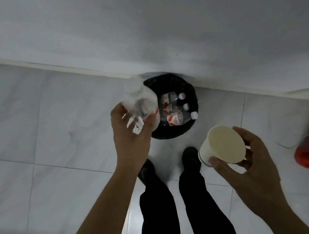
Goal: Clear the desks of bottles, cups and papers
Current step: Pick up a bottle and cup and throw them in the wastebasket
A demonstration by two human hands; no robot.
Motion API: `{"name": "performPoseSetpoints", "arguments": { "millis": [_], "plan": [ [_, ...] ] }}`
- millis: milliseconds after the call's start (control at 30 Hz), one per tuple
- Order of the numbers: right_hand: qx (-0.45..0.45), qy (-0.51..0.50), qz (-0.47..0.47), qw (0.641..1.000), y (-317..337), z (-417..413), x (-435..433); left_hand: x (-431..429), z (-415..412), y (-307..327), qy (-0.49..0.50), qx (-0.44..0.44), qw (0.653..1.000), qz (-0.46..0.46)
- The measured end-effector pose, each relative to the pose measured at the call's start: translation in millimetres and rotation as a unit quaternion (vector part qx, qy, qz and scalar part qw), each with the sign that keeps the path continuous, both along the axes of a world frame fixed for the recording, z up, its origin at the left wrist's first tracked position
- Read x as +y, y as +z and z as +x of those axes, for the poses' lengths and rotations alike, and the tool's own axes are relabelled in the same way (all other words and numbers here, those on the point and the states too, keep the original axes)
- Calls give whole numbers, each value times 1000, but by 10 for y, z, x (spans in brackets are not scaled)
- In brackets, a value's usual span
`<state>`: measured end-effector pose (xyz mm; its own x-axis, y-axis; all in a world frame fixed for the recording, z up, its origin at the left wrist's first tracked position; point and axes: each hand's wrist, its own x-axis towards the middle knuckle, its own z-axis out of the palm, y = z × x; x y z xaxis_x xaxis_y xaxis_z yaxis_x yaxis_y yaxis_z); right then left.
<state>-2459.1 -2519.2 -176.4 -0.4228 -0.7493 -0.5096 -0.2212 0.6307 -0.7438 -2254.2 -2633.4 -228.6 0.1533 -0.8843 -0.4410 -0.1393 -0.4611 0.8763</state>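
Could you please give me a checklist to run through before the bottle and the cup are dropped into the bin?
1. Left hand grips the clear bottle: ok.
2. Bottle is over the opening of the black bin: cannot tell; in this view it overlaps only the bin's left rim.
3. Room left in the bin: probably ok; the discarded bottles inside seem to lie below the rim.
4. Right hand holds the paper cup: ok.
5. Cup is over the bin: not ok; it is off to the right, above the floor tiles.
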Motion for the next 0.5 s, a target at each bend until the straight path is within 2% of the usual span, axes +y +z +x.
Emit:
{"name": "performPoseSetpoints", "arguments": {
  "millis": [133, 233, 333, 433, 500],
  "plan": [
    [13, -26, 27, 999, -682, 68, -19, -312, -211, -1228, -74, -49, 996, -7],
    [21, -45, 42, 998, -1045, 40, -27, -488, -419, -1929, -139, -119, 983, -23],
    [34, -54, 48, 997, -1288, 5, -98, -607, -578, -2523, -237, -196, 951, -43],
    [35, -53, 43, 997, -1460, -21, -244, -657, -604, -2841, -370, -265, 890, -6],
    [27, -42, 30, 998, -1573, 4, -362, -623, -511, -2867, -378, -299, 876, 10]
  ]
}}
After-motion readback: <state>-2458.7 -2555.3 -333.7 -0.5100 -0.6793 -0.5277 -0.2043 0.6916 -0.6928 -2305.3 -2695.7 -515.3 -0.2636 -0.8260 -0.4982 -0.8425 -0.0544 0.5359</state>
